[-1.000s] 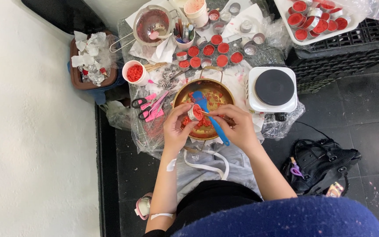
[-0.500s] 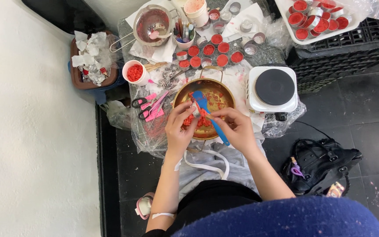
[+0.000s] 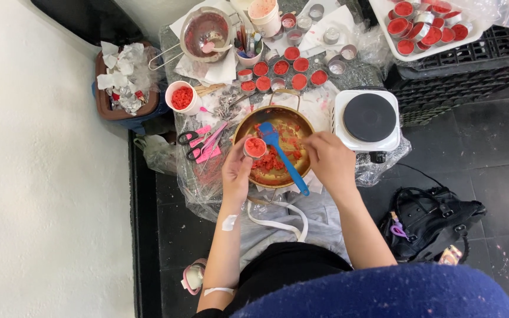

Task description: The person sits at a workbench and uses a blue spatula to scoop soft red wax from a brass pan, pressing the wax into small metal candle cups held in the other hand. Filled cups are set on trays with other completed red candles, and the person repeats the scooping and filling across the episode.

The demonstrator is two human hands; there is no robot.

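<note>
Small round tin (image 3: 255, 147), heaped with crumbly red wax, sat pinched in the left hand's (image 3: 237, 171) grip over the brass bowl (image 3: 273, 150). Right hand (image 3: 330, 158) lay at the bowl's rim, grip unclear. Several filled tins (image 3: 290, 69) stood on the tabletop (image 3: 360, 70); loose wax remained in the bowl beside a blue spatula (image 3: 284, 162).

A single head-worn camera looks steeply down from above the seated person, fairly far off. Both hands sit mid-frame, the cluttered table beyond them and dark floor either side.
</note>
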